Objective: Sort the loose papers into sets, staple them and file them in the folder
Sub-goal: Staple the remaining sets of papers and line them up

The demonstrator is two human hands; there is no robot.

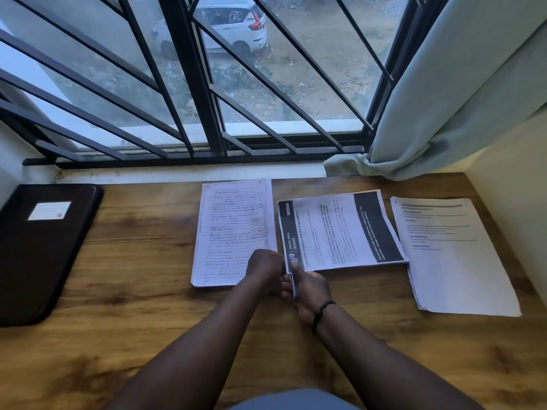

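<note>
1. A dark folder [44, 250] lies at the wooden worktop's [142, 291] left end, under the barred window [189, 84].
2. Handwritten sheets [233, 223] lie mid-worktop.
3. Left hand [265, 269] and right hand [310, 287] meet at the printed set's [340, 229] corner, right fingers clamped on a stapler [293, 287].
4. A plain stack [453, 255] lies rightmost, below the curtain [444, 84].

I see soft daylight from window [236, 69] at 12 o'clock; desk [148, 291] dim, slight glare; edges bent by wide lens; overall mild blur.
</note>
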